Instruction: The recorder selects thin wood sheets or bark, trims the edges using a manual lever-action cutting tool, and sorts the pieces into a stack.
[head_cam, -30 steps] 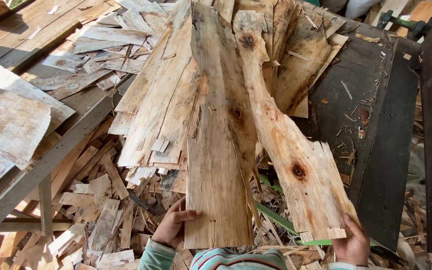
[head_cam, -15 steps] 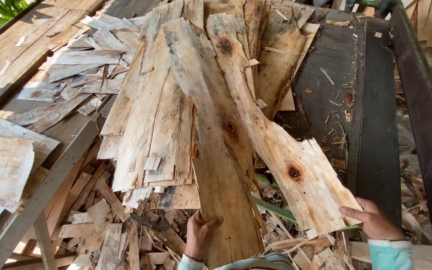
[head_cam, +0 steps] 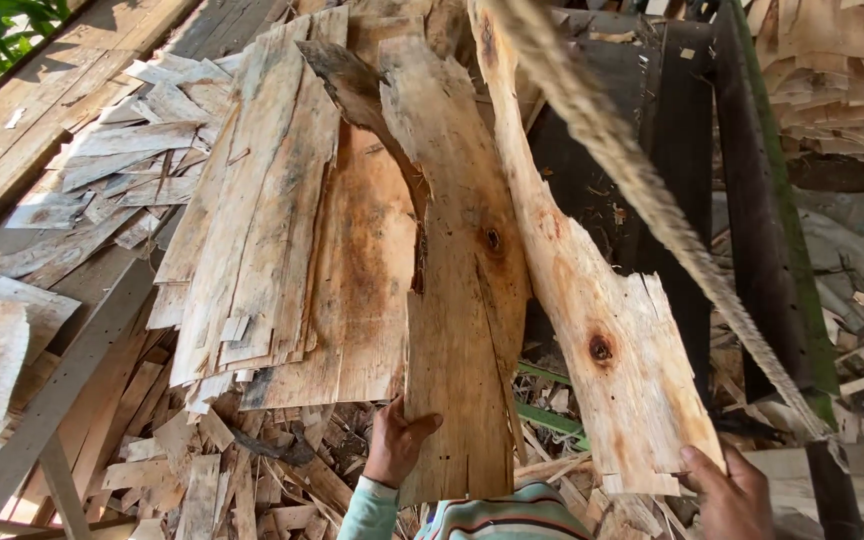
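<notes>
The person stands over a heap of thin wood veneer, holding two long sheets by their near ends. The left hand point(head_cam: 399, 442) grips the lower left edge of the middle sheet point(head_cam: 462, 330), thumb on top and fingers curled under it; this sheet is pale, split along the grain near its bottom, with a small dark knot halfway up. The right hand point(head_cam: 727, 490) clamps the bottom right corner of the knotty sheet point(head_cam: 592, 320), a narrower strip with a ragged lower edge and a dark knot (just above the hand's reach). Both sheets run away from the person and up toward the top of the view, the knotty one lying to the right and partly over the dark machine point(head_cam: 692, 200). To the left of the middle sheet lies a stack point(head_cam: 282, 230) of grey-streaked and orange-stained veneer, touching it along one edge. Scraps point(head_cam: 212, 480) litter the floor below. A thick rope point(head_cam: 652, 210) crosses diagonally in front of the machine. A striped sleeve point(head_cam: 492, 515) shows at the bottom.
</notes>
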